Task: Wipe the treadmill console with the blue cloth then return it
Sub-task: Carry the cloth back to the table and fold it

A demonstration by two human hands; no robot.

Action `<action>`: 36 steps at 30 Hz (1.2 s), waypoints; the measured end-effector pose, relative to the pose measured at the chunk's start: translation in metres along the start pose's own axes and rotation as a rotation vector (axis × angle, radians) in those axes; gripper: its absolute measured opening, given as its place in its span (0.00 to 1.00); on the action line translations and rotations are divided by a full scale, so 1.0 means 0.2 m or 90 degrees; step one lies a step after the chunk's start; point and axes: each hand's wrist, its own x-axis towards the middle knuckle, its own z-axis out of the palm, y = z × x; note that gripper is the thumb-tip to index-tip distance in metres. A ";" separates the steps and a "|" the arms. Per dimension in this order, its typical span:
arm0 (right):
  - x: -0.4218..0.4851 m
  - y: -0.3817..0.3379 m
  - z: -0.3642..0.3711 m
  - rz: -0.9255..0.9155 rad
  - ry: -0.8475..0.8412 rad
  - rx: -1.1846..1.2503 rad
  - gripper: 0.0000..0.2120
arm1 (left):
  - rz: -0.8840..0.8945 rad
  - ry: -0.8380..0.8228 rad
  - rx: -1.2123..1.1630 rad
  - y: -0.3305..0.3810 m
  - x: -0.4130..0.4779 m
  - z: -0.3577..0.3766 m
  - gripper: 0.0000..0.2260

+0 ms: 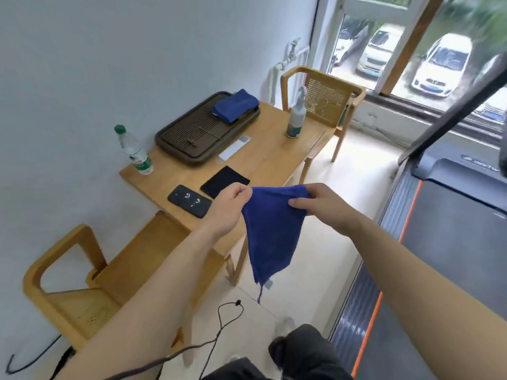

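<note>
A blue cloth (271, 231) hangs in the air in front of me, over the near corner of the wooden table (274, 157). My left hand (227, 212) pinches its upper left corner. My right hand (326, 207) grips its upper right edge. The cloth droops to a point with a small white tag at the bottom. The treadmill (450, 229) runs along the right, its dark belt edged in orange; its console is out of view.
On the table stand a dark tea tray (192, 138) with a second folded blue cloth (236, 105), a water bottle (134, 152), a spray bottle (297, 116), a phone (189, 201) and a black pad (225, 182). Wooden chairs (323, 100) stand at both ends. A cable lies on the floor.
</note>
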 end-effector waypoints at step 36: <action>2.25 0.71 -0.49 0.081 -0.309 -0.302 0.07 | -0.399 0.264 -0.089 -0.51 1.68 0.46 0.04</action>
